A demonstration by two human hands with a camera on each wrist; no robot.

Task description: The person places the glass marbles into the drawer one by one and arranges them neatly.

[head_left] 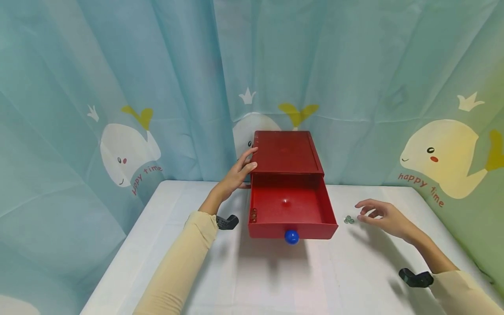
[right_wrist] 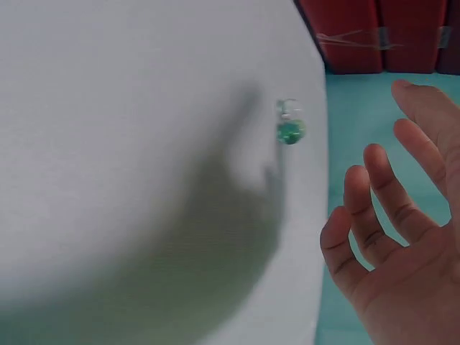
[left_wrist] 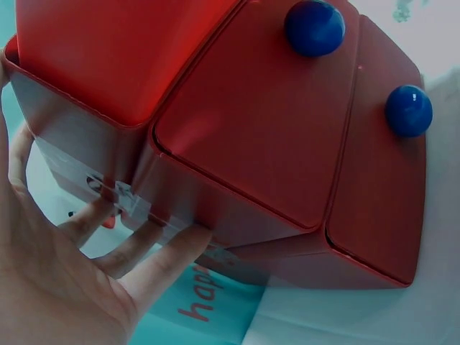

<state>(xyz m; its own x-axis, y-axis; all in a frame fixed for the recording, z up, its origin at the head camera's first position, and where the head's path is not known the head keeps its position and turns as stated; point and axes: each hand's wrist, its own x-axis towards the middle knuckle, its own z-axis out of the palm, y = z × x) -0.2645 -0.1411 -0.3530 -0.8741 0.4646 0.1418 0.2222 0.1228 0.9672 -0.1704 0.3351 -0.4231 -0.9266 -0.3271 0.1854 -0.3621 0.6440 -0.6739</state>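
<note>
A red drawer cabinet stands on the table with its top drawer pulled out. Small brown marbles lie in that drawer's front left corner. My left hand rests against the cabinet's left side; in the left wrist view its fingers are spread along that wall. Over the table to the right, my right hand hovers with loosely bent fingers, holding nothing. Just left of its fingertips lie a few clear green marbles, which the right wrist view shows as green glass balls apart from the hand.
A blue knob sticks out from the open drawer's front. Two lower drawers with blue knobs are closed. The white table meets a blue-green curtain with whale prints behind and at the sides.
</note>
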